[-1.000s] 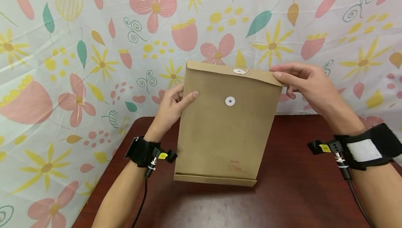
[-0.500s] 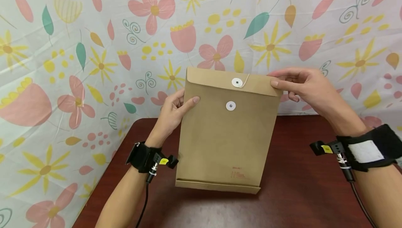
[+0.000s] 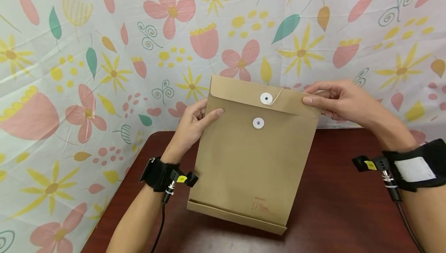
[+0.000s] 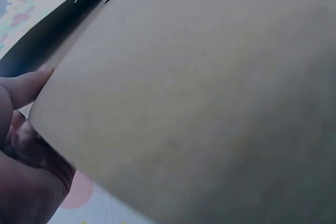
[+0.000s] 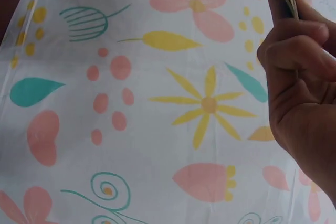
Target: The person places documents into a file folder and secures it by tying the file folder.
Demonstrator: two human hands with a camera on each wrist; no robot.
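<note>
Two hands: both hold one brown kraft-paper envelope [image 3: 252, 156] upright above the dark red worktop [image 3: 334, 210], near its far edge.
Left hand [image 3: 193, 125]: fingers pinch the left edge.
Right hand [image 3: 343, 100]: fingers pinch the flap corner.
Risk: the light pinches could let the envelope slip or crease.

**Hands: both raised, both gripping**

Left hand [image 3: 193, 123]: forearm angled up from lower left, thumb laid flat in front, fingers curled behind what it holds. Right hand [image 3: 339, 100]: reaches in from the right, fingertips pinching. Both wrists carry black strapped bands.
</note>
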